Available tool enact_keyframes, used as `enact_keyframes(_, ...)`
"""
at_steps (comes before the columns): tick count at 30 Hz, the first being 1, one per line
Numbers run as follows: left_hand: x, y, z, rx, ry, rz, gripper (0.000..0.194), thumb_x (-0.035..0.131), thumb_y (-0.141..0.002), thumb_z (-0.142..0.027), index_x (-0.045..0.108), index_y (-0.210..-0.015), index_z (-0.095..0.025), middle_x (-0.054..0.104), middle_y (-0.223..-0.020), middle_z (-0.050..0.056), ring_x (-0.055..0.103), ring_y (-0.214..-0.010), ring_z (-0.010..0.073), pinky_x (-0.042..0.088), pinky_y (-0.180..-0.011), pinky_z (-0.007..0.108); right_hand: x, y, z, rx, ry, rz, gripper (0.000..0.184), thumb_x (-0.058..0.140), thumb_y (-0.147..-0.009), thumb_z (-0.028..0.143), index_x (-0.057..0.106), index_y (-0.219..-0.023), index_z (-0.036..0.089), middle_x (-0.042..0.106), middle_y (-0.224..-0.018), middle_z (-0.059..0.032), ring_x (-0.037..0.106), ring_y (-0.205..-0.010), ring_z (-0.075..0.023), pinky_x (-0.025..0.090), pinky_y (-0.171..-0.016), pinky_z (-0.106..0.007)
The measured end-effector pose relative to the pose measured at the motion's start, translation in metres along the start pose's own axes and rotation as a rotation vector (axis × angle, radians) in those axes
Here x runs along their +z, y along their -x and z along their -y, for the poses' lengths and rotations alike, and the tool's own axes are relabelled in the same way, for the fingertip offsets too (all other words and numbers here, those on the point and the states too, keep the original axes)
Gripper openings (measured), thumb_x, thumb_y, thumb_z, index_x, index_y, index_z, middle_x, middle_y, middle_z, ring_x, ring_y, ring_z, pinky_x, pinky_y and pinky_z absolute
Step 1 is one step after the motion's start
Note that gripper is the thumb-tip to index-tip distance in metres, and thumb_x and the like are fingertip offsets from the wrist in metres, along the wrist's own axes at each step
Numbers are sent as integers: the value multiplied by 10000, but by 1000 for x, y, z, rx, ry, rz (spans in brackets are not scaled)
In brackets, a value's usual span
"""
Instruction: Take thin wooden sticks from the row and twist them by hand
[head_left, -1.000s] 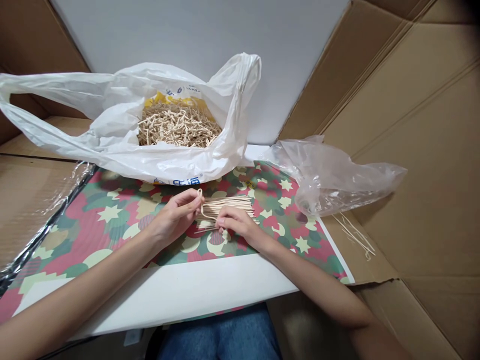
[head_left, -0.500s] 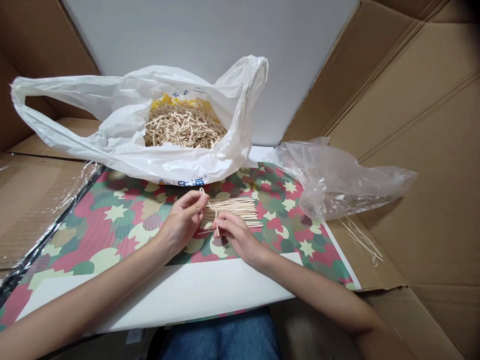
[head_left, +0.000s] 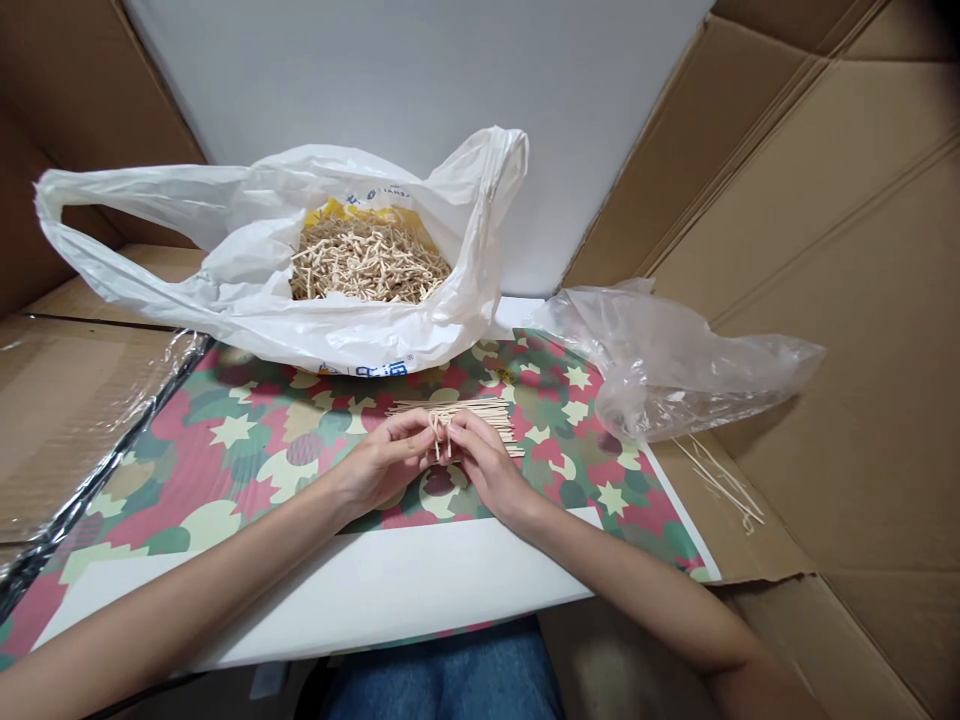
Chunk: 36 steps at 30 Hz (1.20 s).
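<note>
My left hand (head_left: 401,450) and my right hand (head_left: 484,455) meet over the patterned sheet, fingertips pinched close together. Between them is a thin pale strand (head_left: 437,430), bent into a small loop with short ends pointing down; both hands grip it. Whether it is knotted I cannot tell. Just behind the hands lies a row of similar straight pale strands (head_left: 495,415), partly covered by my fingers. Beyond them stands a white plastic bag (head_left: 247,310), its mouth open, filled with many short, bent or knotted pale pieces (head_left: 367,260).
A crumpled clear plastic bag (head_left: 675,350) rests at the right. Several loose strands (head_left: 720,480) lie on cardboard beside the sheet's right edge. Cardboard walls (head_left: 840,300) rise on both sides, and a white strip (head_left: 375,590) runs along the table's near edge.
My left hand has moved right and slightly down, up against my right hand. The strand's loop, which stuck up above my left fingers, now sits between both sets of fingertips.
</note>
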<state>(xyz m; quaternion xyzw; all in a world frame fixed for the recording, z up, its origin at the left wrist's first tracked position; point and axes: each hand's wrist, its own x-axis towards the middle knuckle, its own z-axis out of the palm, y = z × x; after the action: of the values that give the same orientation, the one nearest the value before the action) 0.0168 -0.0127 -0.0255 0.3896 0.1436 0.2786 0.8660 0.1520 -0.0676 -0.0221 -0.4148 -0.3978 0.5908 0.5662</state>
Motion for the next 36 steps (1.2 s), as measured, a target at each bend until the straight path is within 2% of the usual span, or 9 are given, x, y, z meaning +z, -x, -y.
enact_keyframes(6,0,1,0,1,-63,2,90,663,-735,-216,616,-741,-141,585,-666,19,550,-635,122,417,-639,247,-3,-1,-1,80,-46,94,140,517,-778,310,496,-716,187,471,-644,20,464,-594,-105,394,-591,-233)
enact_keyframes(10,3,2,-2,13,-132,-26,134,681,-716,-248,603,-722,-139,588,-652,20,555,-636,134,423,-619,251,-5,0,-1,87,-4,106,120,478,-777,286,442,-705,196,444,-638,27,458,-590,-107,387,-580,-237)
enact_keyframes(12,4,3,-5,-7,-201,-79,161,685,-710,-267,587,-704,-140,590,-653,16,558,-641,135,427,-615,248,-7,2,3,-3,210,64,125,449,-796,279,409,-703,205,455,-638,28,471,-606,-119,387,-593,-249)
enact_keyframes(15,4,4,-13,-21,-421,-142,196,676,-711,-306,574,-692,-139,569,-627,-2,526,-578,111,395,-550,215,-12,4,8,-300,721,13,121,411,-825,245,396,-710,211,484,-670,7,479,-655,-144,385,-642,-278)
enact_keyframes(18,2,4,-22,35,-788,-111,213,656,-718,-329,592,-673,-130,529,-589,-11,459,-530,93,344,-502,198,-18,3,10,-614,1126,81,141,367,-833,193,390,-695,211,477,-675,-22,451,-676,-172,372,-666,-310)
enact_keyframes(20,1,5,-28,84,-1024,-43,195,635,-734,-317,605,-675,-134,549,-619,2,470,-564,109,357,-525,205,-20,2,9,-684,1283,167,159,341,-836,169,404,-696,210,479,-663,-35,436,-674,-187,364,-659,-325)
enact_keyframes(24,-2,8,-36,138,-1285,97,160,569,-782,-295,620,-741,-149,594,-669,23,498,-603,132,371,-548,210,-20,0,4,-662,1404,303,169,330,-839,161,443,-722,205,495,-669,-44,427,-667,-195,356,-630,-325)
enact_keyframes(30,-2,10,-37,98,-1371,170,174,566,-784,-302,617,-749,-139,624,-666,32,522,-584,136,357,-526,205,-19,0,2,-577,1353,357,170,342,-844,156,421,-701,204,495,-670,-30,433,-637,-170,350,-613,-300)
enact_keyframes(36,-6,8,-33,155,-1289,126,199,517,-815,-295,616,-737,-142,607,-703,34,524,-647,143,386,-593,214,-22,-2,9,-295,1205,255,98,473,-832,250,452,-746,207,510,-686,9,476,-635,-140,351,-602,-262)
